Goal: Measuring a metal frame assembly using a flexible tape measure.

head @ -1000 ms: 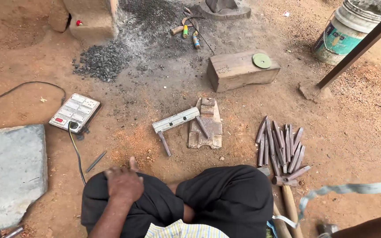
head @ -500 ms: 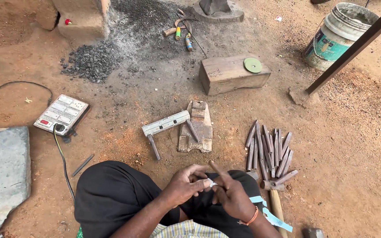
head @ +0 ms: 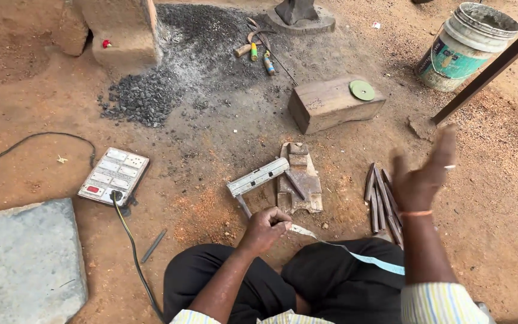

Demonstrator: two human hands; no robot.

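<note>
I sit cross-legged on bare earth. My left hand (head: 267, 227) is closed around the end of a light blue tape strip (head: 364, 258) that runs across my lap to the right. My right hand (head: 424, 171) is raised in the air with its fingers spread, holding nothing, above a pile of several dark metal rods (head: 382, 198). Just beyond my left hand lie a grey metal bar tool (head: 258, 177) and a worn wooden block (head: 298, 179).
A wooden block (head: 331, 105) with a green disc (head: 362, 90) lies ahead. A switchboard (head: 114, 175) with a cable sits left, near a stone slab (head: 22, 261). Charcoal (head: 145, 96), hand tools (head: 259, 51) and a bucket (head: 466, 45) lie farther off.
My hands were together over my lap half a second ago. Now the right hand has lifted up and away to the right, open, while the left keeps the tape end.
</note>
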